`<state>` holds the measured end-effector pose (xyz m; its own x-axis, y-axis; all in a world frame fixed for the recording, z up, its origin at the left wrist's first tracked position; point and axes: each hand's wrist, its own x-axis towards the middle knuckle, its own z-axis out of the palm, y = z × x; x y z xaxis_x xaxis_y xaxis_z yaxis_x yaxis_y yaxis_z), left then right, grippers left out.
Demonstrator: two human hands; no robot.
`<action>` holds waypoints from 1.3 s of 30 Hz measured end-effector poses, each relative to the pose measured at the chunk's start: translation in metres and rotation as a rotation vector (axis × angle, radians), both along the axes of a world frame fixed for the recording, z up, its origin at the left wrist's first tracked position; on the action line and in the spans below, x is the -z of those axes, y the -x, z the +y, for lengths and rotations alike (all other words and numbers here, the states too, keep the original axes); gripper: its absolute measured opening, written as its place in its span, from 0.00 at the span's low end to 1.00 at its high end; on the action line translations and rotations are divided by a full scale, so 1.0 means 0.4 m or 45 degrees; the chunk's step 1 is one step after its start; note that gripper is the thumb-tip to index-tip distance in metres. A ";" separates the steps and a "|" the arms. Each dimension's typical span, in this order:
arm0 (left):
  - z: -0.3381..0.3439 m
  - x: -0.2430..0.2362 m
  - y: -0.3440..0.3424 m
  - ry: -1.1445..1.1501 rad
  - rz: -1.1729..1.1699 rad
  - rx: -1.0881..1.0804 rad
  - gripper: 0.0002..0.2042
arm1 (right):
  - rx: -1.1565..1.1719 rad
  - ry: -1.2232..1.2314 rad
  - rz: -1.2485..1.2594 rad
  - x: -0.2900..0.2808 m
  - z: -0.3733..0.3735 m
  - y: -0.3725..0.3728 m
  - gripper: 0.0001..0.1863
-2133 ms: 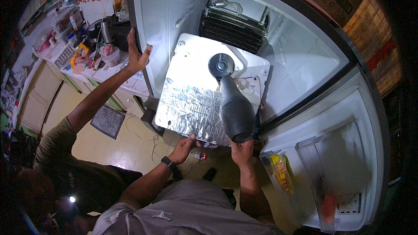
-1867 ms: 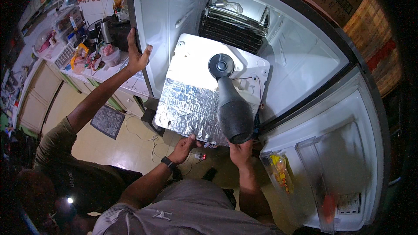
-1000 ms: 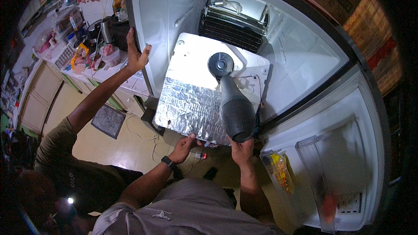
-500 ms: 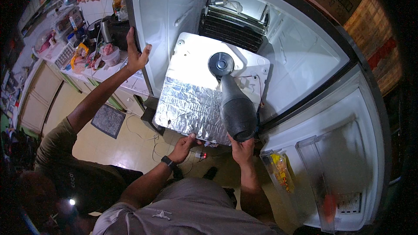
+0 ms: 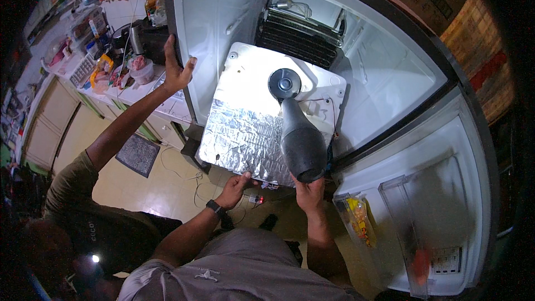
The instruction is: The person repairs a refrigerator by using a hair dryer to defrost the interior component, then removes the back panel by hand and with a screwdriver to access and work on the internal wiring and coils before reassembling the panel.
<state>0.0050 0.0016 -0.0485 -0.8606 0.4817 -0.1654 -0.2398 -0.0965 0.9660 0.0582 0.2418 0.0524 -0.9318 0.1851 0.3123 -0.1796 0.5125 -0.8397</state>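
A white panel (image 5: 245, 72), its near half covered with crinkled aluminium foil (image 5: 242, 139), lies tilted in the opening of a fridge compartment. My left hand (image 5: 233, 189), with a dark watch at the wrist, grips the panel's near edge, thumb on top and fingers beneath. In my right hand (image 5: 310, 194) is a dark grey hair dryer (image 5: 304, 142). Its narrow end points at a round black fan (image 5: 285, 83) set in the panel. The dryer's body hides its handle and part of the foil. Thin wires (image 5: 329, 103) run along the panel's right side.
Behind the panel stand black evaporator fins (image 5: 298, 36). The fridge door (image 5: 434, 189) hangs open at right, with a yellow packet (image 5: 361, 220) in its shelf. At left, another person's hand (image 5: 177, 72) rests against the fridge edge. A cluttered counter (image 5: 117, 92) lies beyond; cables (image 5: 198, 189) cross the floor.
Little differs. The hair dryer has shifted very slightly toward me and left; both my hands keep their holds, and the other person's hand stays at the fridge edge.
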 end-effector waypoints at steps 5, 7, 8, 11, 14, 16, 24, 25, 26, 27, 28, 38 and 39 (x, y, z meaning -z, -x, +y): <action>0.005 0.010 0.000 -0.071 -0.025 -0.013 0.30 | 0.029 0.049 0.025 -0.035 -0.025 -0.008 0.21; 0.003 0.013 0.002 -0.065 -0.014 -0.004 0.29 | 0.041 0.045 0.045 -0.040 -0.028 -0.009 0.21; 0.003 0.012 0.002 -0.057 -0.003 0.006 0.29 | 0.044 0.058 0.047 -0.038 -0.027 -0.010 0.21; 0.002 0.010 0.000 -0.062 0.001 0.010 0.29 | 0.061 0.111 0.043 -0.047 -0.038 -0.014 0.21; 0.002 0.007 0.001 -0.055 -0.053 0.011 0.29 | 0.065 0.122 0.051 -0.033 -0.035 -0.015 0.22; 0.003 -0.002 -0.002 -0.060 -0.052 0.018 0.30 | 0.059 0.091 0.065 -0.014 -0.030 -0.019 0.22; 0.000 0.000 0.000 -0.033 -0.033 0.036 0.32 | 0.044 0.183 0.095 -0.036 -0.042 -0.023 0.22; 0.001 0.000 -0.002 -0.066 -0.072 0.018 0.30 | 0.044 0.183 0.095 -0.033 -0.041 -0.023 0.22; 0.002 0.002 -0.003 -0.100 -0.111 0.001 0.27 | 0.063 0.110 0.148 -0.028 -0.038 -0.022 0.18; 0.003 0.003 -0.002 -0.099 -0.110 0.001 0.27 | 0.081 0.037 0.200 -0.021 -0.035 -0.021 0.15; 0.003 0.004 -0.002 -0.093 -0.110 -0.007 0.27 | 0.081 0.038 0.200 -0.013 -0.034 -0.020 0.15; -0.002 -0.068 -0.005 0.054 -0.113 0.030 0.26 | 0.018 0.012 -0.018 -0.025 -0.023 -0.040 0.18; -0.002 -0.067 -0.007 0.046 -0.112 0.019 0.25 | 0.016 0.060 -0.076 -0.039 -0.031 -0.039 0.19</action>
